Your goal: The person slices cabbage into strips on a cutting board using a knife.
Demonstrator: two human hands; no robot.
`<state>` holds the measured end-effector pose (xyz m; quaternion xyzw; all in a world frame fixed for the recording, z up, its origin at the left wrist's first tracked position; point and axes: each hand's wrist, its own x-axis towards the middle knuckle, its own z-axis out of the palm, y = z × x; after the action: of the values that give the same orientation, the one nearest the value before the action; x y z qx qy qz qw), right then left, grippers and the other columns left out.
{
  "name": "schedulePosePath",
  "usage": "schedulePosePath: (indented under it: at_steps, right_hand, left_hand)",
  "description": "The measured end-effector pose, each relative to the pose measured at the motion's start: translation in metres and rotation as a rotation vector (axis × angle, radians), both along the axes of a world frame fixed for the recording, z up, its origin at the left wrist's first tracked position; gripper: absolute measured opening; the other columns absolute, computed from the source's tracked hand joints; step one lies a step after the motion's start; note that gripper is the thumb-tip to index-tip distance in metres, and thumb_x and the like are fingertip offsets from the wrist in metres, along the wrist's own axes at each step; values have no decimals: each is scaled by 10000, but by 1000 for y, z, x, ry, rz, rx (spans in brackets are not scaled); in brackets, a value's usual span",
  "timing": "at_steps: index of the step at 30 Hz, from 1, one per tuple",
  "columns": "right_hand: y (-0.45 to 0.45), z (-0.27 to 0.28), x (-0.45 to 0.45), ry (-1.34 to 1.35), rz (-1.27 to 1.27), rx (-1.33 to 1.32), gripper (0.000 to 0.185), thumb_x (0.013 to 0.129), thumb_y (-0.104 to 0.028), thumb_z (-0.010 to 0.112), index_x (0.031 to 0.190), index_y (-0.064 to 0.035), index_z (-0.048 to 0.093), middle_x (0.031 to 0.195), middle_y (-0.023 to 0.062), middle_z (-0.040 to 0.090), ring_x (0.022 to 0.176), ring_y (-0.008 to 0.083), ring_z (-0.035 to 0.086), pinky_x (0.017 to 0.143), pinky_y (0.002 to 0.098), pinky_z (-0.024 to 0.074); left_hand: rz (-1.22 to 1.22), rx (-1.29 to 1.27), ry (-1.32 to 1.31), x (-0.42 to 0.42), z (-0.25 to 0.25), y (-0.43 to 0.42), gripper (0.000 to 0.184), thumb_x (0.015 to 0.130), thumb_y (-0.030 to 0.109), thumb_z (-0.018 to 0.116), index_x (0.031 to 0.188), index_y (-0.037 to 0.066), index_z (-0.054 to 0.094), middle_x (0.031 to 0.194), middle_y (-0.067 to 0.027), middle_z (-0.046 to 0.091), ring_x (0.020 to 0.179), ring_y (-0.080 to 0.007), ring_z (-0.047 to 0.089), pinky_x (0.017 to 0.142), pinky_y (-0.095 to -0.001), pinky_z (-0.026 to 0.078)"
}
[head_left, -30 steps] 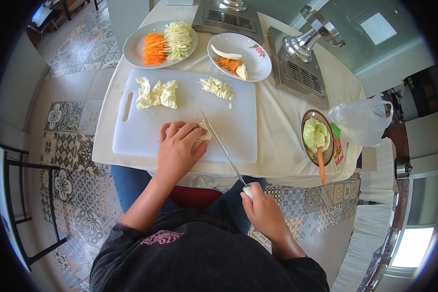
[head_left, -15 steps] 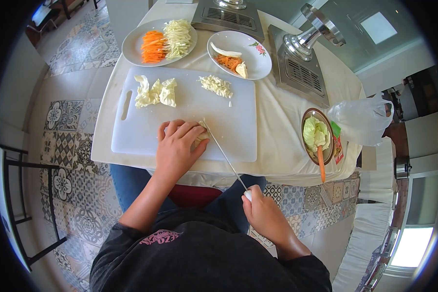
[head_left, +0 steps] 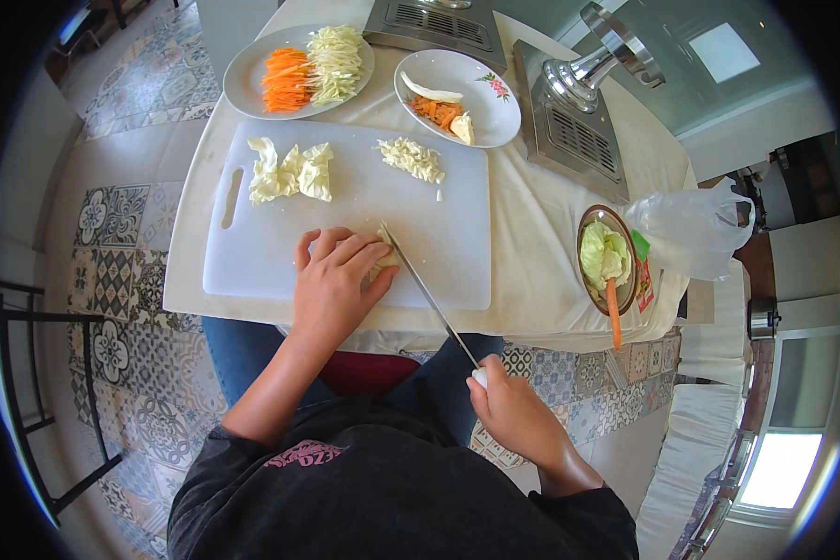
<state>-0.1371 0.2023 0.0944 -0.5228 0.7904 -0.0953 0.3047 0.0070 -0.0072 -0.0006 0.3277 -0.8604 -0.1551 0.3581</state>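
My left hand [head_left: 338, 280] presses a piece of cabbage [head_left: 384, 259] down on the white cutting board [head_left: 280, 247], its fingers closed over it. Much of that piece is hidden under the fingers. Gripped by its white handle, a knife [head_left: 429, 296] is in my right hand [head_left: 513, 408], past the table's front edge. Its blade slants up and left, the tip end resting beside the cabbage at my left fingertips. Farther up the board lie some cabbage leaf pieces [head_left: 291, 172] at left and a small heap of chopped cabbage [head_left: 412, 161] at right.
Behind the board stand a plate [head_left: 241, 86] of shredded carrot and cabbage and a flowered bowl [head_left: 495, 117] with scraps. Metal stoves [head_left: 569, 140] sit at the back and right. A brown-rimmed bowl [head_left: 589, 295] holds cabbage and a carrot, near a plastic bag [head_left: 691, 229].
The knife blade has tilted, showing more of its side, and stays against the cabbage. My left hand keeps its hold. The whole view has shifted slightly.
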Motion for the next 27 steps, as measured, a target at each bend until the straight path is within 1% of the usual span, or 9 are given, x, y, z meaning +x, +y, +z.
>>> schedulePosePath:
  at_steps: [3, 5, 9, 11, 14, 20, 23, 27]
  right_hand:
    - [-16, -17, -4, 29, 28, -65, 281, 1035, -229, 514, 1028, 43, 444, 682, 294, 638, 641, 485, 644, 576, 573, 500]
    - [-30, -25, -4, 54, 53, -105, 277, 1038, -225, 507, 1023, 44, 444, 676, 288, 639, 633, 478, 646, 563, 561, 507]
    - [-45, -30, 4, 140, 64, -119, 271, 1041, -220, 496, 1007, 45, 444, 661, 270, 641, 613, 457, 654, 534, 528, 521]
    - [-42, -30, 9, 207, 63, -95, 273, 1041, -219, 493, 1002, 47, 445, 655, 264, 642, 607, 446, 658, 524, 513, 528]
    - [-30, -27, 10, 186, 33, -65, 273, 1039, -227, 495, 1012, 42, 449, 660, 258, 646, 621, 449, 660, 541, 527, 530]
    - [-12, -17, -2, 78, -17, -108, 266, 1028, -245, 518, 996, 11, 454, 683, 264, 650, 658, 477, 648, 587, 572, 509]
    - [-9, -14, -3, 62, -63, -99, 277, 1022, -248, 531, 981, 13, 450, 688, 280, 643, 669, 488, 642, 589, 581, 495]
    - [-6, -14, -4, 53, -60, -122, 283, 1017, -244, 543, 977, 18, 447, 689, 286, 640, 671, 492, 637, 585, 581, 487]
  left_hand:
    - [-1, -7, 0, 0, -1, 0, 229, 782, 210, 810, 989, 152, 731, 1061, 39, 705, 1068, -200, 616, 1041, -462, 368]
    - [1, -11, -17, 1, 0, 1, 227, 796, 232, 798, 1000, 158, 730, 1060, 42, 705, 1072, -187, 615, 1046, -460, 367]
    - [27, -16, -16, 0, 3, 2, 217, 801, 239, 794, 992, 165, 722, 1057, 46, 705, 1074, -175, 617, 1044, -456, 369]
    - [27, -17, -12, 0, 2, 3, 232, 787, 213, 805, 993, 154, 716, 1066, 37, 704, 1073, -197, 619, 1043, -459, 368]
    - [37, -20, -5, -1, 1, 3, 237, 780, 200, 811, 988, 144, 711, 1070, 30, 708, 1076, -209, 621, 1043, -459, 369]
    - [38, -8, 7, -1, -2, 2, 242, 778, 199, 815, 988, 138, 710, 1071, 21, 719, 1082, -211, 625, 1042, -457, 373]
    - [22, -11, 7, 1, -1, 1, 236, 784, 194, 809, 991, 137, 711, 1075, 15, 720, 1084, -213, 624, 1041, -456, 374]
    - [-6, 4, 12, 2, 2, 1, 213, 800, 180, 789, 994, 137, 712, 1081, 11, 718, 1095, -222, 618, 1039, -455, 375]
